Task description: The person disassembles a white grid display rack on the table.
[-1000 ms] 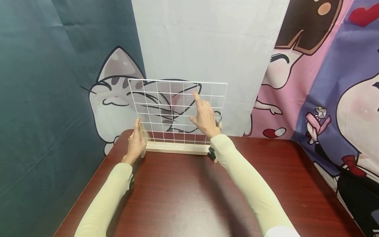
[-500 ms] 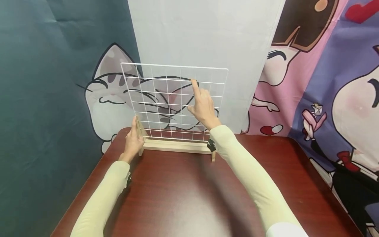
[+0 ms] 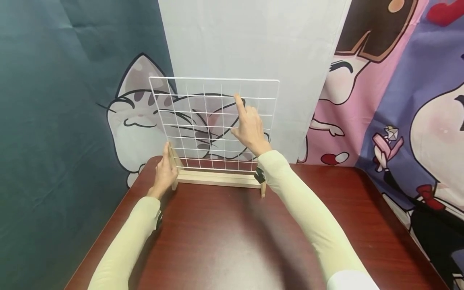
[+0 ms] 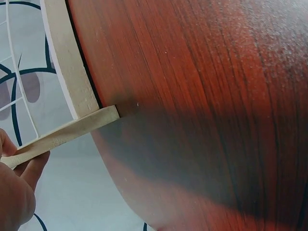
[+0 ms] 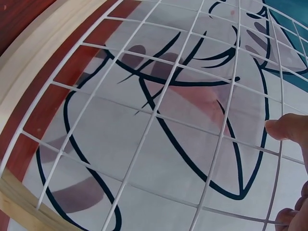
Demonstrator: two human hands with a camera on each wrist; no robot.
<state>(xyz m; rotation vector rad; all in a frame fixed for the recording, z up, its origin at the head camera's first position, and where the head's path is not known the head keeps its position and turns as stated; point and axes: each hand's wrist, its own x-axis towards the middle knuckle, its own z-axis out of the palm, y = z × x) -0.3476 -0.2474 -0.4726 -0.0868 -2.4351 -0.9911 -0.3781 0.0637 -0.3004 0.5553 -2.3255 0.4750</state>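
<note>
A white wire grid panel stands upright above a pale wooden stand, its lower edge slightly higher than the stand's crossbar. My right hand grips the panel right of its middle, index finger pointing up along the wires. Thumb and curled fingers of that hand appear beside the wires in the right wrist view. My left hand holds the stand's left side post, thumb on one face and fingers on the other. The right post is mostly hidden behind my right wrist.
The stand rests near the far edge of a reddish-brown table. Behind it hangs a white curtain with cartoon cats, beside a teal one at left. A pink and purple cartoon cloth hangs at right.
My right hand has raised the grid panel, so its bottom edge has gone from behind the crossbar to above it. In the last half second it barely moves. My left hand keeps its hold.
</note>
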